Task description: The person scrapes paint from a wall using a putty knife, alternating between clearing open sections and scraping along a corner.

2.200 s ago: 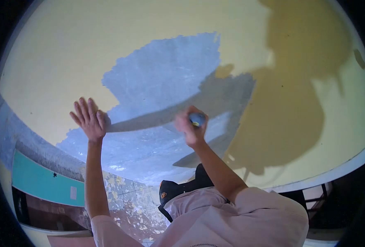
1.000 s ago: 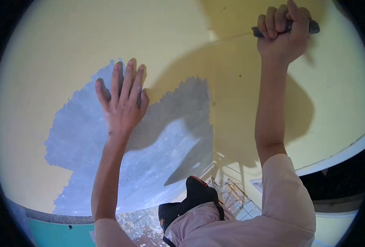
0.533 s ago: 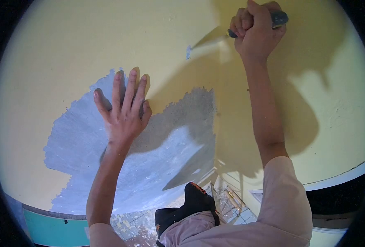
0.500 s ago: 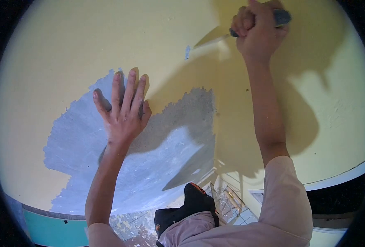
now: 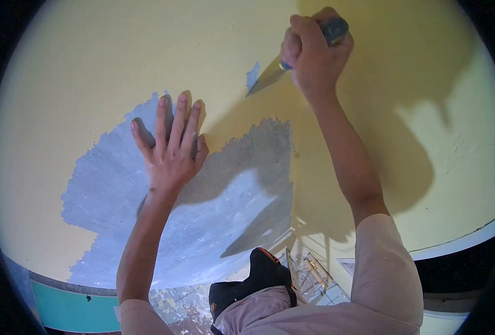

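My right hand [image 5: 319, 64] is wrapped round the dark handle of a scraper [image 5: 267, 82], whose thin metal blade points down and left. The blade tip touches the yellow wall [image 5: 214, 53] at the lower end of a small bare grey spot [image 5: 252, 73]. My left hand [image 5: 172, 153] lies against the wall with its fingers spread, over the upper part of a large grey patch [image 5: 108, 184] where the yellow paint is gone. Ragged paint edges border this patch.
A wall corner runs down right of the patch. Paint flakes litter the tiled floor [image 5: 172, 307], where a wooden object [image 5: 317, 271] lies near the corner. A black shoe [image 5: 267, 268] shows below. At lower left is a green panel [image 5: 71, 307].
My right hand has moved left and down with the scraper, its blade now lower on the wall. The small bare spot has grown downward. My left hand has hardly moved.
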A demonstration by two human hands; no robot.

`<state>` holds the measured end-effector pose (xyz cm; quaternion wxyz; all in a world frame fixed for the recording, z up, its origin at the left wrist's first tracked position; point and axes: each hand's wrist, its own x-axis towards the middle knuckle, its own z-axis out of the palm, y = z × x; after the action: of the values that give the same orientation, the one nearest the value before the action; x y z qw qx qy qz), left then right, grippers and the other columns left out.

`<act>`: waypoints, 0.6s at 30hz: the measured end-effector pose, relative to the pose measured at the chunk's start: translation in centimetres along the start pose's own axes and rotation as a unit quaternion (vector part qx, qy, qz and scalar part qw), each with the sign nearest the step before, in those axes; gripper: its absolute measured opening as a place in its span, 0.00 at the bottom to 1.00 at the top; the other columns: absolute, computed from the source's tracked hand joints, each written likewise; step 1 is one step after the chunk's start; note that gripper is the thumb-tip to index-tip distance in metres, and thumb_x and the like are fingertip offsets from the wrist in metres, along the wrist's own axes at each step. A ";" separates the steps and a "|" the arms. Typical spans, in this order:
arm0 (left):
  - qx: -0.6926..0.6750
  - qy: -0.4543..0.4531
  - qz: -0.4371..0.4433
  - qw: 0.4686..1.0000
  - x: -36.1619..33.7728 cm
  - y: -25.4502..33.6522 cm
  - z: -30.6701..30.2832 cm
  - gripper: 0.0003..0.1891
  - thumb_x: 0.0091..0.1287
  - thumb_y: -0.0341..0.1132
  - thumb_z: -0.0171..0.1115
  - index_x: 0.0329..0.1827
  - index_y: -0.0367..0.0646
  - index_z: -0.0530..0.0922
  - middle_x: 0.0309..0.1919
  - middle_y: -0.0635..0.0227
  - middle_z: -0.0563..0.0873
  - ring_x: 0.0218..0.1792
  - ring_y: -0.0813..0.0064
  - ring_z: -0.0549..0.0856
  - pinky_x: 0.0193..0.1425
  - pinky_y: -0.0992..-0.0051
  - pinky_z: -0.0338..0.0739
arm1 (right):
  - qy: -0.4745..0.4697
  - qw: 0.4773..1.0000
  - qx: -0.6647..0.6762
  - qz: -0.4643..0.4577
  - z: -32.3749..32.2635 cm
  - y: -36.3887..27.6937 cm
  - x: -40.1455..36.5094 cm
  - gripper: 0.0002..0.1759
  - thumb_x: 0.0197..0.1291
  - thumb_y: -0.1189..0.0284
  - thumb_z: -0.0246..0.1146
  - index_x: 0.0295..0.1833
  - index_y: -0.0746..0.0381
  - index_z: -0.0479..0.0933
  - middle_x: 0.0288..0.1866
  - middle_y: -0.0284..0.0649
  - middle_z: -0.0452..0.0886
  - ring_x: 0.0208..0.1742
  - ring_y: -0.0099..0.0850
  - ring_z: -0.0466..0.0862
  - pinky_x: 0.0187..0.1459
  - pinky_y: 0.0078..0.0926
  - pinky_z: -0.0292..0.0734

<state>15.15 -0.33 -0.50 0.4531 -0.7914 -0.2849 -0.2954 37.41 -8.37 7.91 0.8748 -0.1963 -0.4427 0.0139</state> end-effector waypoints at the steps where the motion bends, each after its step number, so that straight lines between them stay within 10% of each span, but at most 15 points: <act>1: 0.001 0.006 -0.005 1.000 0.1 -0.1 0.1 0.31 0.62 0.46 0.52 0.71 0.60 0.61 0.73 0.75 0.58 0.74 0.64 0.54 0.72 0.40 0.31 | -0.005 1.000 0.001 -0.005 -0.1 -0.7 0.5 0.16 0.53 0.76 0.59 0.23 0.54 0.57 0.10 0.28 0.58 0.09 0.19 0.55 0.12 0.20 0.49; 4: -0.001 -0.005 0.001 1.000 0.0 -0.2 0.2 0.31 0.61 0.46 0.52 0.71 0.61 0.61 0.73 0.75 0.58 0.74 0.64 0.54 0.72 0.40 0.31 | -0.028 0.979 0.167 -0.116 -2.5 -3.5 2.3 0.13 0.52 0.78 0.59 0.25 0.56 0.62 0.11 0.31 0.63 0.10 0.18 0.60 0.12 0.20 0.51; 8: -0.011 -0.002 0.000 1.000 -0.2 0.0 -0.1 0.31 0.62 0.46 0.53 0.71 0.61 0.61 0.73 0.75 0.58 0.74 0.65 0.54 0.72 0.41 0.30 | -0.038 0.994 -0.070 -0.076 -1.0 1.7 -0.9 0.12 0.56 0.76 0.57 0.24 0.55 0.62 0.10 0.29 0.58 0.10 0.20 0.61 0.11 0.21 0.54; 11: -0.007 0.003 -0.006 1.000 0.0 -0.1 0.1 0.31 0.61 0.46 0.53 0.71 0.60 0.62 0.73 0.75 0.59 0.74 0.65 0.55 0.72 0.42 0.29 | 0.016 0.993 0.062 -0.102 -1.2 -1.2 -0.6 0.12 0.59 0.72 0.55 0.25 0.55 0.62 0.12 0.30 0.64 0.11 0.20 0.63 0.13 0.21 0.58; 15: -0.014 0.003 -0.007 1.000 0.0 0.1 -0.1 0.31 0.61 0.46 0.54 0.71 0.61 0.62 0.72 0.76 0.59 0.74 0.64 0.56 0.72 0.41 0.30 | 0.109 0.946 0.282 0.117 -1.3 0.9 -2.1 0.09 0.59 0.67 0.54 0.28 0.55 0.63 0.17 0.31 0.67 0.13 0.20 0.64 0.15 0.21 0.61; 16: -0.015 0.004 -0.007 1.000 -0.1 0.1 -0.2 0.31 0.61 0.46 0.54 0.71 0.61 0.62 0.72 0.76 0.59 0.74 0.64 0.56 0.72 0.41 0.30 | -0.046 0.990 -0.110 -0.072 -2.5 3.9 -3.2 0.11 0.62 0.64 0.50 0.29 0.55 0.63 0.20 0.33 0.68 0.16 0.23 0.66 0.16 0.23 0.61; 18: -0.009 0.004 -0.001 1.000 -0.1 -0.1 0.1 0.31 0.61 0.46 0.53 0.70 0.61 0.62 0.72 0.76 0.60 0.73 0.64 0.56 0.72 0.40 0.31 | -0.044 0.991 -0.096 -0.085 -2.9 2.4 -3.3 0.12 0.64 0.62 0.48 0.29 0.56 0.63 0.20 0.34 0.68 0.16 0.24 0.66 0.16 0.22 0.60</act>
<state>15.07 -0.25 -0.54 0.4468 -0.7940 -0.2815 -0.3013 38.05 -7.75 3.00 0.8298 -0.2401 -0.4949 -0.0940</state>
